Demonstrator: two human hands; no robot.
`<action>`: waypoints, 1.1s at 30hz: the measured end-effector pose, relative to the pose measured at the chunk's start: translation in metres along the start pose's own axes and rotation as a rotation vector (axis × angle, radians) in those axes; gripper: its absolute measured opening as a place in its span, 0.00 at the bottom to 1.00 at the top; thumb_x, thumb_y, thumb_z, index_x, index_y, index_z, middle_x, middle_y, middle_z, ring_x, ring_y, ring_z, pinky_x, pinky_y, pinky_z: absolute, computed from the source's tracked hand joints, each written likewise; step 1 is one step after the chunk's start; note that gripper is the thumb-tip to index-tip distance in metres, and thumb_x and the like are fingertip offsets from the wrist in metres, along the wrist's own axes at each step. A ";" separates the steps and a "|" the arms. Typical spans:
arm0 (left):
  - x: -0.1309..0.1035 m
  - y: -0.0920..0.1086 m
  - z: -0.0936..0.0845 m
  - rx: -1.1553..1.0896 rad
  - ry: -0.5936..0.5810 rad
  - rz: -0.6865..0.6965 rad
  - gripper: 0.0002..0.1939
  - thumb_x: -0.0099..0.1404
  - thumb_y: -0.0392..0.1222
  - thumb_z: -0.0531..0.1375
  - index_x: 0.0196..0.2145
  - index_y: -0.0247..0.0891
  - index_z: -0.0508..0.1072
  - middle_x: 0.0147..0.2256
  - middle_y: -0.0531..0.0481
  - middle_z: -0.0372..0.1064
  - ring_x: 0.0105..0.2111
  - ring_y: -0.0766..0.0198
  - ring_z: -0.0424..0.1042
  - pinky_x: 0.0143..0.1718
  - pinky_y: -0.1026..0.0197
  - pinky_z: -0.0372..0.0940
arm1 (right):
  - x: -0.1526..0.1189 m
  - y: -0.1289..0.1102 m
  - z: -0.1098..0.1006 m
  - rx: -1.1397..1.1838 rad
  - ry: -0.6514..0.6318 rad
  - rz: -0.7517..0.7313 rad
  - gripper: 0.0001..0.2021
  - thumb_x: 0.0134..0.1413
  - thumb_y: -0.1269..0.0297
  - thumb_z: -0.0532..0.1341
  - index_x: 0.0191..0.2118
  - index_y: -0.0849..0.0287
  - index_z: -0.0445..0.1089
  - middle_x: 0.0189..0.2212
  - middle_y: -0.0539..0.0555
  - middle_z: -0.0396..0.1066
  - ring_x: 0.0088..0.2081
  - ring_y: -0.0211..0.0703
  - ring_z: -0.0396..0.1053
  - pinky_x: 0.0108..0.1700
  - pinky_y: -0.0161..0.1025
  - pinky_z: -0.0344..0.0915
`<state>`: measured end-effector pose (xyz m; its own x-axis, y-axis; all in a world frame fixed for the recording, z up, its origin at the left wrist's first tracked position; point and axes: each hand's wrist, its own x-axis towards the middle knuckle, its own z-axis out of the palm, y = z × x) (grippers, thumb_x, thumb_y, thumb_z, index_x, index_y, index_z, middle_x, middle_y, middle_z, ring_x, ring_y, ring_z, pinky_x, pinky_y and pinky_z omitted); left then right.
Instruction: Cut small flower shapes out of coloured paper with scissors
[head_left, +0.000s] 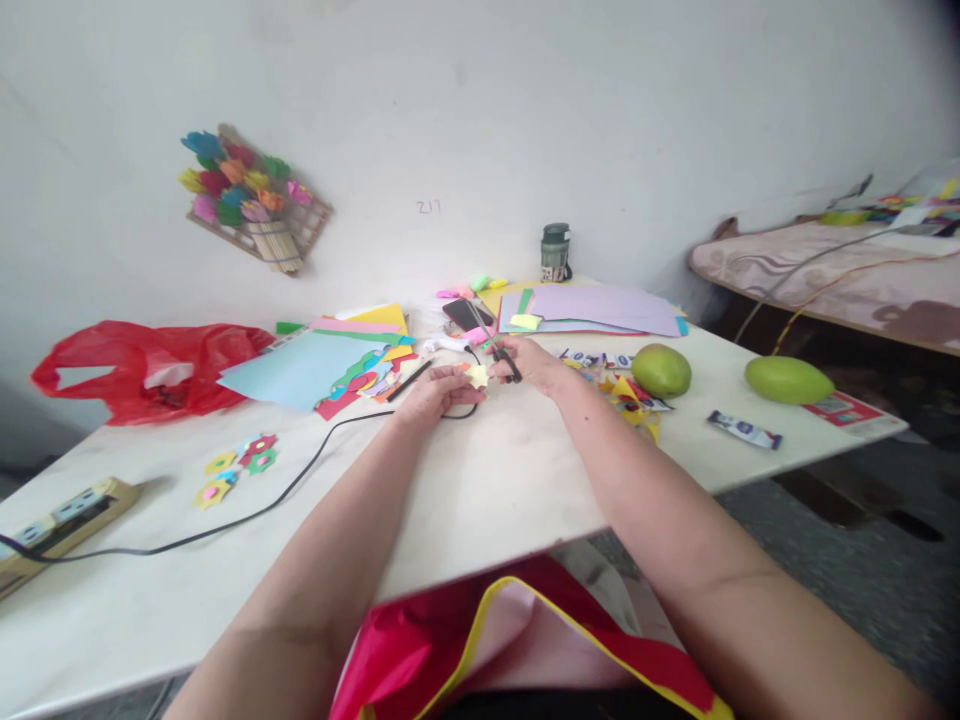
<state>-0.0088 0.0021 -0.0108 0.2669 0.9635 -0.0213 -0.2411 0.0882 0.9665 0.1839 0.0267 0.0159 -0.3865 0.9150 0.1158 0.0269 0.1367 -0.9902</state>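
My left hand [439, 390] pinches a small pale yellow paper piece [477, 376], which looks flower-shaped, over the middle of the table. Fingers of my right hand [525, 365] are wrapped round a pair of scissors [513, 372] with dark handles. The blades point up and away to the left, clear of the paper. Both hands are close together, just above the tabletop [480, 500]. To the left lie several finished-looking paper flowers [240, 465] in yellow, red, green and blue, some with a coloured centre.
Coloured sheets [292, 365] and cut scraps [367, 375] lie behind my left hand, beside a red plastic bag [165, 370]. Two green mangoes [660, 371] and a small packet [744, 430] are at right. A black cable [300, 480] runs to a power strip [67, 520]. A phone [465, 315] lies behind.
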 end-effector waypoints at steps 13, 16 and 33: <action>0.001 0.001 0.003 0.009 0.002 -0.026 0.09 0.51 0.39 0.65 0.27 0.33 0.69 0.25 0.44 0.74 0.28 0.56 0.77 0.37 0.57 0.70 | -0.003 -0.005 0.010 -0.042 0.042 -0.069 0.17 0.33 0.76 0.66 0.35 0.62 0.67 0.14 0.41 0.63 0.17 0.31 0.60 0.20 0.29 0.56; 0.002 -0.001 0.003 0.020 0.021 0.004 0.10 0.47 0.34 0.66 0.25 0.33 0.67 0.25 0.46 0.75 0.27 0.58 0.77 0.35 0.60 0.70 | -0.003 -0.005 0.011 -0.055 0.015 -0.078 0.16 0.34 0.75 0.66 0.35 0.61 0.67 0.14 0.41 0.63 0.17 0.31 0.60 0.21 0.29 0.56; 0.000 0.001 0.002 -0.006 0.106 0.116 0.18 0.45 0.37 0.70 0.26 0.35 0.63 0.25 0.49 0.74 0.32 0.57 0.77 0.39 0.58 0.70 | -0.005 -0.002 -0.015 -0.348 -0.260 0.038 0.13 0.47 0.57 0.64 0.27 0.61 0.64 0.20 0.53 0.71 0.17 0.33 0.65 0.14 0.29 0.50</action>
<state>-0.0077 0.0017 -0.0091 0.1368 0.9886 0.0632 -0.2703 -0.0241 0.9625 0.1997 0.0279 0.0185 -0.5974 0.8019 0.0121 0.3376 0.2651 -0.9032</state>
